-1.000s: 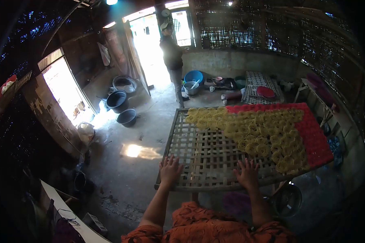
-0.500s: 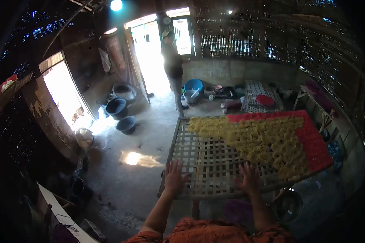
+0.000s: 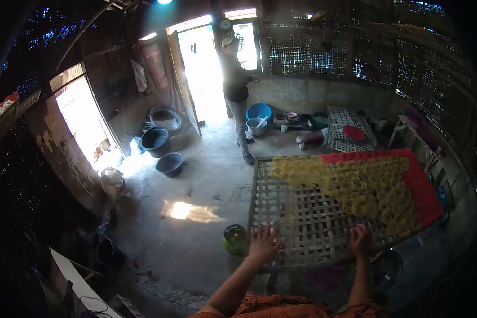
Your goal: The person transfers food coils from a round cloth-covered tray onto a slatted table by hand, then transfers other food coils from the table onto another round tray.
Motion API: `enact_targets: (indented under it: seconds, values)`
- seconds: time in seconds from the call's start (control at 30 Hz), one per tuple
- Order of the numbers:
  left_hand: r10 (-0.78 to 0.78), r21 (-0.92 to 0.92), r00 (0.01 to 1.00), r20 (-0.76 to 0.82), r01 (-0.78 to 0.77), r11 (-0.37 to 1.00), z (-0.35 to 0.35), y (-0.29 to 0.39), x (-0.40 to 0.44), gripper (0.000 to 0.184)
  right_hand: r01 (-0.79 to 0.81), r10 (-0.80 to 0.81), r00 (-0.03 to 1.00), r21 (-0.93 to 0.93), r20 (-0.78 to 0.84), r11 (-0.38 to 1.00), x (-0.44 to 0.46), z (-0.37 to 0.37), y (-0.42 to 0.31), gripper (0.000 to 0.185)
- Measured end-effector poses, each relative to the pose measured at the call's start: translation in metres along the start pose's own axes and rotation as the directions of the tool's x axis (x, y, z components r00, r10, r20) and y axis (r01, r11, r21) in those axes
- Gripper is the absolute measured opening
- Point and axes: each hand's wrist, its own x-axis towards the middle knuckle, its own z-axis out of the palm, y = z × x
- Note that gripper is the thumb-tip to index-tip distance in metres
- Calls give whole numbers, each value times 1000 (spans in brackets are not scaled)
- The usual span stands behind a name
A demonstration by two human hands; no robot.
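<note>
A woven bamboo rack (image 3: 302, 209) stands in front of me, raised above the floor. Flat yellow lacy rounds (image 3: 355, 185) cover much of its middle and right. Red rounds (image 3: 425, 193) line the back and right side. At the near left corner, my left hand (image 3: 264, 245) lies over the slats with its fingers spread, holding nothing. My right hand (image 3: 360, 241) is over the near edge, just left of the lowest yellow rounds. Its fingers are curled in; whatever is inside them is hidden.
A green round container (image 3: 235, 239) is on the floor left of the rack. Dark tubs (image 3: 169, 164) and a blue basin (image 3: 259, 112) stand farther back. Another person (image 3: 235, 90) stands by the bright doorway. A smaller woven rack (image 3: 350, 124) holds a red round thing (image 3: 354, 133).
The rack and both hands now appear farther right in view. My right hand has gone from spread to curled fingers. The green container has come into sight; the other person's stance has shifted.
</note>
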Motion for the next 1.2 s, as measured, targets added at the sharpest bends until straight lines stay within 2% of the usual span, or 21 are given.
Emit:
enact_targets:
  seconds: [0.03,0.07,0.1,0.13,0.17,0.23,0.27,0.37,0.4,0.53,0.67,0.73,0.8,0.83,0.9,0.97,1.03,1.07,1.1,1.13,1.2]
  values:
    - [6,0,1000,2,-6,1000,-13,-4,-3,67,-85,84,996,-15,-35,996,-6,1,-2,20]
    - [67,-3,995,75,-67,998,-34,-5,-5,69,-87,87,995,-18,-41,996,-12,3,-6,20]
    - [128,-8,982,138,-128,992,-49,-11,-1,70,-114,107,991,-98,-77,989,-14,6,-11,20]
    - [192,56,975,108,-199,978,-45,-21,-1,70,-141,122,986,-175,-115,974,-15,10,-19,19]
    - [197,57,976,92,-203,978,-42,-29,-1,70,-135,113,985,-177,-130,975,-18,17,-28,19]
    - [261,-10,965,-34,-262,965,-38,-37,-5,70,-94,37,984,-329,-174,940,-24,27,-45,21]
    - [249,-34,966,-71,-252,967,-37,-37,-6,66,-93,36,984,-335,-173,938,-21,28,-50,21]
    - [258,-103,966,-21,-259,960,-44,-42,-5,62,-207,183,972,-164,-147,965,-28,31,-48,27]
    - [241,-200,968,-66,-250,948,-43,-44,-5,56,-212,181,967,-175,-178,962,-28,32,-45,30]
    - [232,-322,970,-66,-241,916,-42,-51,-4,48,-282,259,949,-118,-178,952,-29,35,-42,31]
    - [240,-307,968,-71,-250,918,-36,-52,-6,47,-327,312,940,-104,-139,939,-25,28,-54,37]
    - [238,-332,962,-132,-269,904,-34,-54,-5,47,-324,307,941,-121,-140,938,-20,28,-57,38]
    - [238,-330,966,-103,-259,908,-39,-54,0,46,-236,196,944,-128,-265,963,-26,40,-41,35]
    - [236,-330,970,-64,-243,912,-38,-54,-5,44,-246,207,945,-132,-253,960,-30,36,-45,35]
    - [241,-325,969,-44,-242,914,-34,-54,-10,44,-356,333,927,-122,-174,927,-24,28,-63,39]
    - [256,-302,964,-65,-264,916,-37,-57,-5,43,-338,309,926,-109,-218,935,-26,29,-67,41]
    - [248,-334,967,-57,-252,908,-38,-55,-7,42,-322,287,937,-173,-198,931,-24,25,-69,40]
    - [241,-355,956,-166,-285,890,-37,-55,-7,36,-316,278,937,-172,-212,933,-23,24,-68,40]
    - [243,-352,953,-178,-293,889,-35,-54,-5,36,-347,319,929,-140,-187,927,-23,24,-67,40]
    - [248,-347,960,-133,-279,895,-37,-55,-6,37,-381,362,919,-108,-156,918,-24,24,-67,39]
    - [254,-332,963,-86,-268,904,-38,-55,-8,39,-355,332,926,-123,-179,927,-26,24,-64,38]
